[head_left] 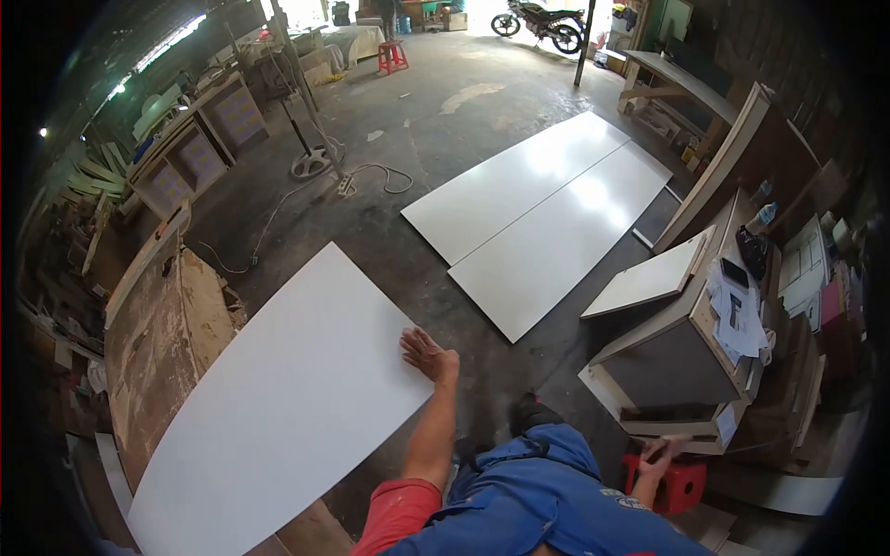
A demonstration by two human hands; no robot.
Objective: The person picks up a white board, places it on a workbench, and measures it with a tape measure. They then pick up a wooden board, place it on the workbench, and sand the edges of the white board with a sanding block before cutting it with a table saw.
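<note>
A large white panel [297,398] with one curved long side spreads across the lower left of the head view. My left hand [428,355] rests on its right edge, palm down with the fingers stretched out, holding nothing. Off to the right, my right hand [656,454] hangs beside my body with its fingers apart and nothing visible in it. Just behind that hand is a red plastic stool [684,484]. An unfinished cabinet [660,357] stands beyond it, with papers [737,315] and a dark phone [734,271] on top.
Two glossy white panels [547,222] lie side by side on the concrete floor [445,120]. A cable [394,176] trails near a metal stand's round base [313,162]. A worn wooden board [153,352] borders the white panel's left. A motorcycle [538,26] stands far back.
</note>
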